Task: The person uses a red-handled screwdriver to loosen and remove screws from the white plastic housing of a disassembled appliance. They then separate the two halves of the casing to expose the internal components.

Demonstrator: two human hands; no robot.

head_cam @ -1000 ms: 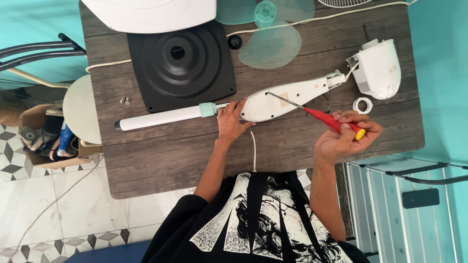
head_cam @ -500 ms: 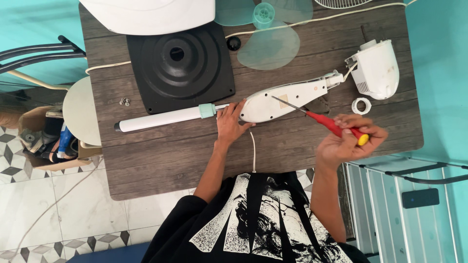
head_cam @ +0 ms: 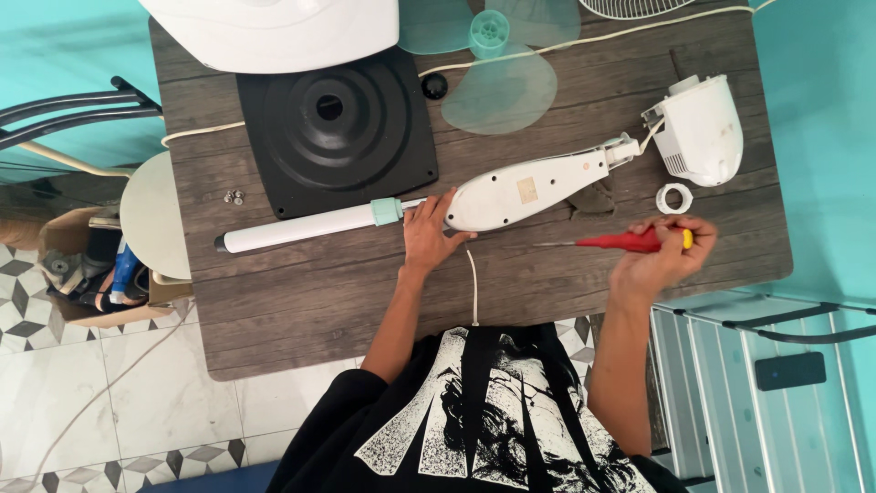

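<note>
Your left hand (head_cam: 429, 239) lies on the wooden table (head_cam: 301, 310), fingers spread and pressed against the near end of the white fan neck housing (head_cam: 529, 187), steadying it rather than closing round it. That housing lies flat near the middle of the table, tilted so its far end rises to the right, where thin wires join it to the white motor unit (head_cam: 703, 128). To the left it runs on into the white pole (head_cam: 301, 228) through a pale green collar (head_cam: 387, 212). Your right hand (head_cam: 662, 256) is clenched around the red handle of a screwdriver (head_cam: 620, 243) with a yellow cap; the shaft points left, lying level just above the table and well apart from the housing. A small white ring (head_cam: 674, 198) sits just beyond that hand. Farther off rest the black square base (head_cam: 338, 128), the translucent blue-green fan blade (head_cam: 497, 64) and a small black knob (head_cam: 434, 86). A few small screws (head_cam: 234, 195) lie left of the base.
</note>
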